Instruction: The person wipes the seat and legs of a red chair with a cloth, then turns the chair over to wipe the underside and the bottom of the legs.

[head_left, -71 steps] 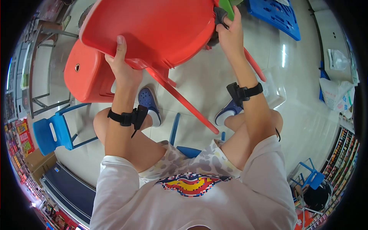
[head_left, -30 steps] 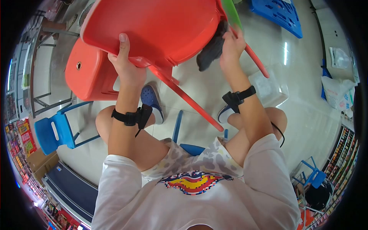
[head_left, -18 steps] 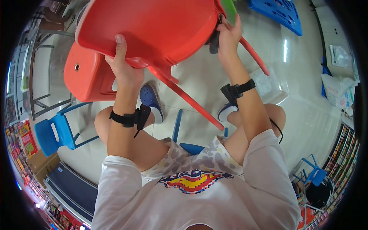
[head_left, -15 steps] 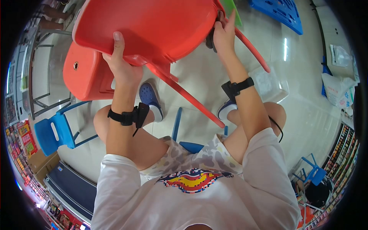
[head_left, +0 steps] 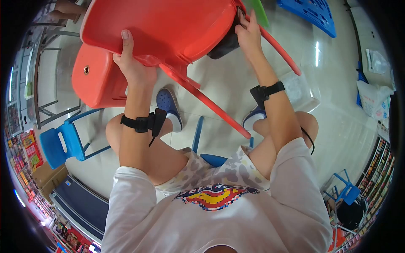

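Note:
A red plastic chair point(head_left: 177, 25) is tipped toward me, its legs pointing down and to the right. My left hand point(head_left: 137, 69) grips the edge of its seat, thumb on top and the other fingers hidden underneath. At the chair's right side, my right hand point(head_left: 249, 36) is closed around part of a dark cloth point(head_left: 225, 44), fingertips right at the place where a leg meets the seat. Most of that cloth hangs below the seat's edge. Behind my left hand stands a red plastic stool point(head_left: 98, 80) with a hole in its top.
A small blue chair point(head_left: 63, 145) stands on the left, near a metal-framed table point(head_left: 40, 105). At the upper right lies a blue plastic panel with cut-outs point(head_left: 310, 14), beside a green piece point(head_left: 258, 12). A clear plastic box point(head_left: 301, 92) sits near my right foot.
The dark cloth now hangs lower and farther left beneath the seat, showing more of itself. My right hand has shifted slightly at the leg joint. My left hand keeps its hold on the chair.

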Tool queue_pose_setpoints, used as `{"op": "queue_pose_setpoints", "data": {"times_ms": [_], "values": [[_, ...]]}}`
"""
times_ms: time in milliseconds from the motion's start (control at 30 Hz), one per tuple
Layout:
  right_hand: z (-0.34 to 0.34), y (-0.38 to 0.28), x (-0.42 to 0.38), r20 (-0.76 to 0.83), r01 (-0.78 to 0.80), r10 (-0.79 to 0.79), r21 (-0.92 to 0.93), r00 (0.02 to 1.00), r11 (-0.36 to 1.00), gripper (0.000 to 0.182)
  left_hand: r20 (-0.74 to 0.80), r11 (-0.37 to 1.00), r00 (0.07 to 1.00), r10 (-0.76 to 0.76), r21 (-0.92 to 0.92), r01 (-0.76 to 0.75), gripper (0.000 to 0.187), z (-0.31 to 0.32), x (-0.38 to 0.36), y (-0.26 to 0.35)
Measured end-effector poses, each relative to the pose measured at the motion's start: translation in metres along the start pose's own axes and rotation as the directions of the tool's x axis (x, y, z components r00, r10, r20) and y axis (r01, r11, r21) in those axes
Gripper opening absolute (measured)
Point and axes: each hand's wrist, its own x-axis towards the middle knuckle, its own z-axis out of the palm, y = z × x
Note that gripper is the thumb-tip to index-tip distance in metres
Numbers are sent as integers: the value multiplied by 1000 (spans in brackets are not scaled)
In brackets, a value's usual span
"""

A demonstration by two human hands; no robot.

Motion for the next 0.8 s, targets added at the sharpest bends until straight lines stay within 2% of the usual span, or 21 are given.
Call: {"op": "queue_pose_setpoints", "data": {"times_ms": [33, 67, 133, 167, 233, 267, 300, 367, 400, 433, 500, 567, 633, 667, 700, 767, 800], "values": [[-1, -3, 1, -5, 22, -23, -204, 1000, 979, 87, 5, 1000, 1000, 3, 1, -3, 46, 2, 1, 2], [0, -10, -4, -9, 25, -27, -203, 1000, 979, 87, -37, 1000, 999, -8, 8, 8, 46, 4, 1, 3], [6, -25, -22, 17, -131, 139, -237, 990, 963, 87, -77, 1000, 997, -22, 7, 23, 46, 6, 1, 3], [10, -16, -25, 15, -131, 138, -241, 990, 962, 87, -96, 1000, 995, -24, 11, 25, 46, 6, 2, 3], [18, 19, -34, -48, -268, 271, 60, 961, 961, 86, -114, 999, 993, -33, 14, 35, 47, 5, 2, 2], [16, 22, -33, -42, -284, 299, 216, 953, 934, 88, -107, 999, 994, -26, 19, 28, 47, 4, 3, 1], [15, 25, -29, -44, -284, 300, 218, 953, 934, 88, -100, 999, 995, -16, 26, 19, 48, 3, 3, 0], [13, 27, -23, -82, -178, 307, 662, 948, 728, 88, -81, 999, 997, 9, 49, -5, 49, 2, 2, -2], [12, 26, -19, -104, -96, 241, 714, 965, 693, 89, -62, 998, 998, 33, 64, -29, 51, 3, 1, -3], [13, 25, -20, -109, -94, 243, 714, 964, 694, 89, -59, 998, 998, 29, 64, -26, 51, 3, 1, -4], [21, 1, -23, -218, -88, 320, 687, 922, 721, 90, -31, 999, 999, 18, 36, -17, 54, 2, 1, -4], [25, 4, -21, -235, -128, 362, 655, 902, 745, 91, -41, 998, 999, 24, 53, -22, 55, 3, 2, -4], [27, 7, -24, -264, -392, 609, 564, 748, 726, 83, -48, 997, 998, 29, 73, -25, 57, 2, 2, -5], [18, 29, -21, -26, -511, 669, 623, 743, 592, 59, -36, 996, 998, 45, 78, -42, 56, 1, 3, -5], [20, 57, -18, -37, -507, 672, 627, 739, 592, 59, -21, 995, 998, 58, 80, -56, 55, 0, 4, -7], [23, 107, -20, 325, -688, 736, 679, 594, 255, 34, -13, 996, 999, 48, 74, -47, 54, -7, 8, -10], [20, 113, -26, 304, -673, 742, 694, 597, 257, 34, 4, 998, 1000, 2, 58, -3, 52, -8, 9, -7]]}}
